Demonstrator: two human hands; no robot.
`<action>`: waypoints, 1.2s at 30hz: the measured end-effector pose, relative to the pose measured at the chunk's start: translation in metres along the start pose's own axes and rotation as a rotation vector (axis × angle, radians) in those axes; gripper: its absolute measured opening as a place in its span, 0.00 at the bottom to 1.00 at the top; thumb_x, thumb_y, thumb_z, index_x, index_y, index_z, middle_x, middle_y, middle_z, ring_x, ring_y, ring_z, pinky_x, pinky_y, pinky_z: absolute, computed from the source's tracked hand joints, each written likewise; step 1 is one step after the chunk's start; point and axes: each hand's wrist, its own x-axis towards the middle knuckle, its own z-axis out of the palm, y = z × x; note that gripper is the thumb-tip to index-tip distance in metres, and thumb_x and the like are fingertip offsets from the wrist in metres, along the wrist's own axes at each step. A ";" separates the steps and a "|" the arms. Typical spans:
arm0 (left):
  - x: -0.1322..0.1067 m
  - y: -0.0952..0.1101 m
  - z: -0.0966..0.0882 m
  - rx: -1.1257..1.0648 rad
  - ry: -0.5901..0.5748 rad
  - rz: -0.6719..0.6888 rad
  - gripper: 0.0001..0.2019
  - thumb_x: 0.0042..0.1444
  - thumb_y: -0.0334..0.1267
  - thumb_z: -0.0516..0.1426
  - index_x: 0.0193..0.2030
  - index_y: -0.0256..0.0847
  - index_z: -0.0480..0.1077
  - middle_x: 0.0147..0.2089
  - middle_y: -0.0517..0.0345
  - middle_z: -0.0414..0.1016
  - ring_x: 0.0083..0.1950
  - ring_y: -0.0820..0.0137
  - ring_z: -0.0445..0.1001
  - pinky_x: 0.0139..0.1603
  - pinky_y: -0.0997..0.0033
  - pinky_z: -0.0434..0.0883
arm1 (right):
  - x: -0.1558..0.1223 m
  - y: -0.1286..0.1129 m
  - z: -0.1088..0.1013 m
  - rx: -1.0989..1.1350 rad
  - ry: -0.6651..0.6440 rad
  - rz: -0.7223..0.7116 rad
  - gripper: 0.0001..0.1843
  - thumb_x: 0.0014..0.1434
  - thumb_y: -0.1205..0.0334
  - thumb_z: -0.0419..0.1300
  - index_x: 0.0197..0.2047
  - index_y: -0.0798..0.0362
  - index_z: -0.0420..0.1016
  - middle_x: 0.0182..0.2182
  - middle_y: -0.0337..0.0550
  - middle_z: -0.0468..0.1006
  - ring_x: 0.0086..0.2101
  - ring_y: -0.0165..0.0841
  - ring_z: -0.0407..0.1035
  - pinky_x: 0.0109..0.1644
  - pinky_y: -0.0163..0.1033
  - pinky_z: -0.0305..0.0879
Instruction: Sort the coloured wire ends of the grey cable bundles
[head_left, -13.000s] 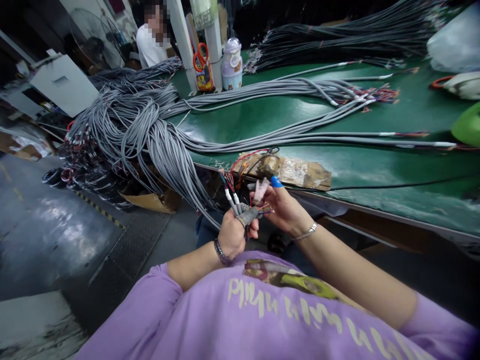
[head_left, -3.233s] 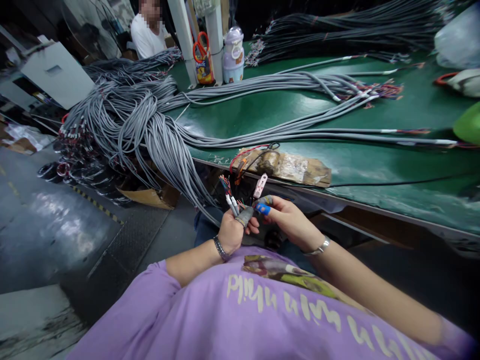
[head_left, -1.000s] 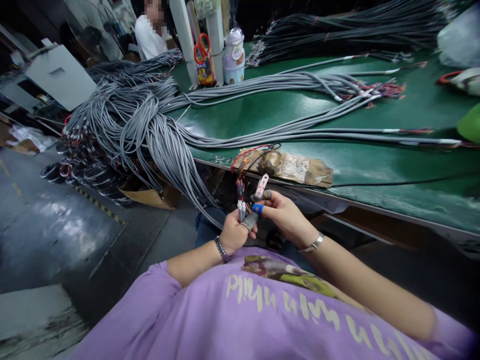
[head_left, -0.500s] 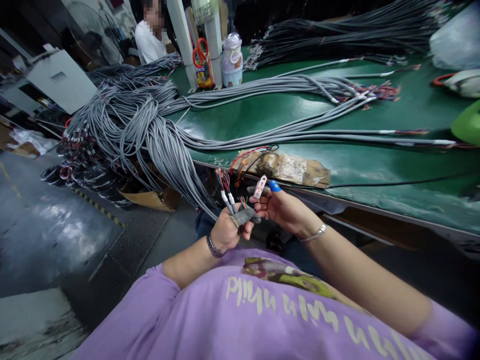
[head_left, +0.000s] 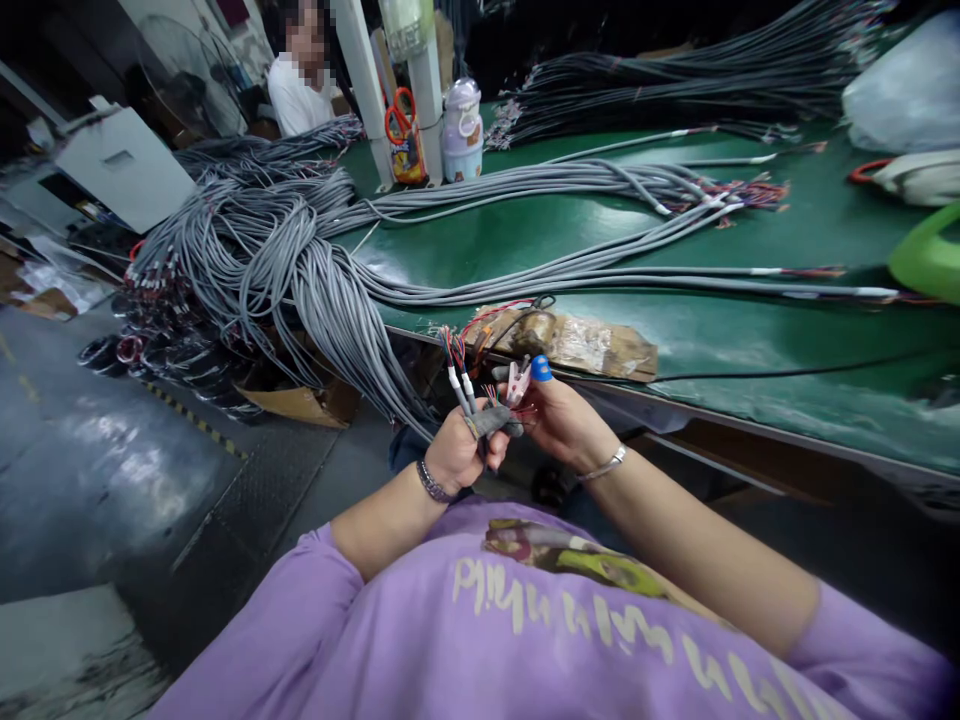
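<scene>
My left hand (head_left: 459,447) is closed around grey cables (head_left: 459,390), whose ends point up past the fist. White sleeves mark where the grey jackets stop, and thin coloured wires (head_left: 452,345) fan out above them. Dark grey finger covers wrap my left thumb and a finger. My right hand (head_left: 562,412), a blue cover on its thumb, pinches a small pale pink tool (head_left: 517,384) close to the left fingertips. Fine wire ends (head_left: 525,411) show between the two hands. The tool's exact kind, and whether it touches a wire, cannot be made out.
Bundled grey cables (head_left: 322,285) drape over the left edge of the green table (head_left: 637,335). A taped cardboard piece (head_left: 592,343) lies at the front edge. Behind are a lilac bottle (head_left: 463,130), red-handled scissors (head_left: 401,112), black cables (head_left: 675,90) and a person in white (head_left: 300,90).
My right hand has moved left, bringing the pink tool closer to the left hand and the wire ends. The tool has turned in the fingers. My left hand keeps hold of the cables.
</scene>
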 end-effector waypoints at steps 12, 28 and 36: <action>-0.003 -0.005 0.001 0.063 0.067 -0.009 0.25 0.38 0.57 0.68 0.24 0.39 0.62 0.14 0.68 0.62 0.12 0.80 0.57 0.13 0.77 0.53 | -0.001 0.001 0.001 0.078 -0.034 0.052 0.30 0.47 0.28 0.60 0.30 0.50 0.70 0.25 0.40 0.74 0.25 0.32 0.66 0.29 0.37 0.64; -0.014 -0.013 0.015 0.102 0.260 0.161 0.22 0.44 0.56 0.65 0.27 0.39 0.64 0.16 0.67 0.64 0.13 0.79 0.59 0.13 0.78 0.54 | -0.005 0.004 -0.008 -0.051 0.118 -0.154 0.21 0.50 0.39 0.65 0.29 0.50 0.72 0.25 0.38 0.72 0.24 0.29 0.62 0.29 0.35 0.63; -0.007 -0.013 0.015 0.085 0.280 0.147 0.22 0.44 0.55 0.65 0.26 0.39 0.64 0.16 0.67 0.63 0.13 0.80 0.59 0.14 0.78 0.53 | 0.000 -0.001 -0.004 0.004 -0.056 0.006 0.28 0.49 0.30 0.60 0.31 0.50 0.72 0.25 0.41 0.74 0.26 0.34 0.67 0.31 0.40 0.65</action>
